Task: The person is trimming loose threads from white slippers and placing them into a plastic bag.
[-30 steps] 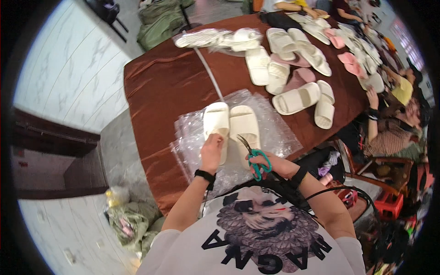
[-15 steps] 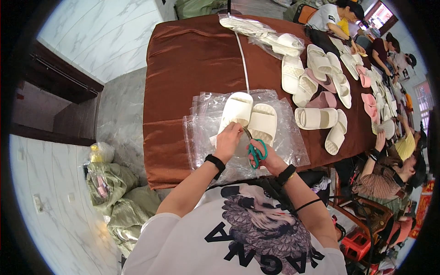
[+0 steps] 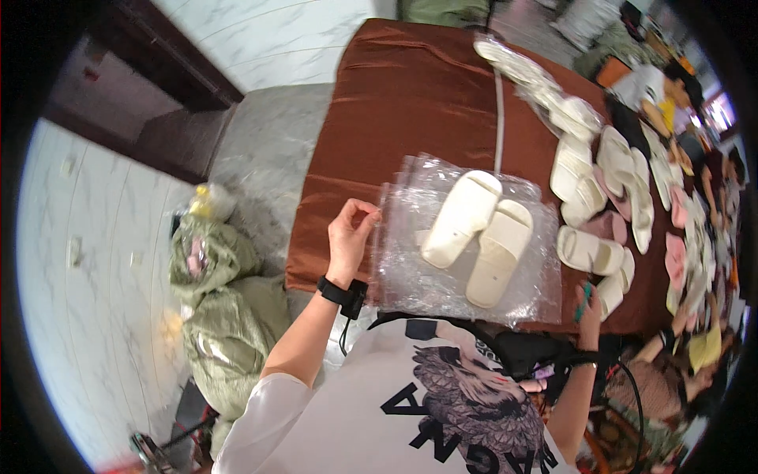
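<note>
A pair of cream slippers, the left one (image 3: 462, 219) and the right one (image 3: 500, 253), lies side by side on a stack of clear plastic bags (image 3: 395, 272). My left hand (image 3: 349, 241) is just off the left edge of the bags, thumb and forefinger pinched together; anything between them is too small to make out. Well to the right of the bags, my right hand (image 3: 588, 320) grips scissors with teal handles (image 3: 583, 304). Their blades point away from me, toward the loose slippers.
The table wears a brown cloth (image 3: 410, 103) with a white strip (image 3: 500, 118) across it. Loose cream slippers (image 3: 580, 249) and pink slippers (image 3: 608, 227) crowd its right side, bagged ones (image 3: 545, 83) the far edge. Green sacks (image 3: 237, 340) stand at left. People work along the right.
My view has swung, so the table sits further right. The left hand has come off the slippers to the left; the right hand has carried the scissors away to the right.
</note>
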Action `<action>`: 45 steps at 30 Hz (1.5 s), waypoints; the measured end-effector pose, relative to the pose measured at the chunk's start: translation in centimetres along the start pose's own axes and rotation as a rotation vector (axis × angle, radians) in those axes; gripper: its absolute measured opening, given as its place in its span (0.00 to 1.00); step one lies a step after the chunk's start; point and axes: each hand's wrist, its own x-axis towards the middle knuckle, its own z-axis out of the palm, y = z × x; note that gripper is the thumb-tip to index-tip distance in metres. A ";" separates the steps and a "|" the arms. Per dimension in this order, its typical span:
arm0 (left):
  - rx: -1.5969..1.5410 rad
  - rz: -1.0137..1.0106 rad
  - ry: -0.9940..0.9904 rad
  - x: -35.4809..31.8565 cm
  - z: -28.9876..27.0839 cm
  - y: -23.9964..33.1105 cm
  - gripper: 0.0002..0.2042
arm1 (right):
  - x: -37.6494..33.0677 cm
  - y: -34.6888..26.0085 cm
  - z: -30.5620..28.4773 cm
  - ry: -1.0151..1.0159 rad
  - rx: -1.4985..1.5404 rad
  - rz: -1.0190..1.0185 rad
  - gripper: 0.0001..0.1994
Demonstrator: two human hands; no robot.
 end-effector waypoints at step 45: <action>0.230 -0.505 -0.215 2.7 -26.7 -34.4 0.15 | -12.2 -1.3 4.0 0.115 -0.383 -0.055 0.12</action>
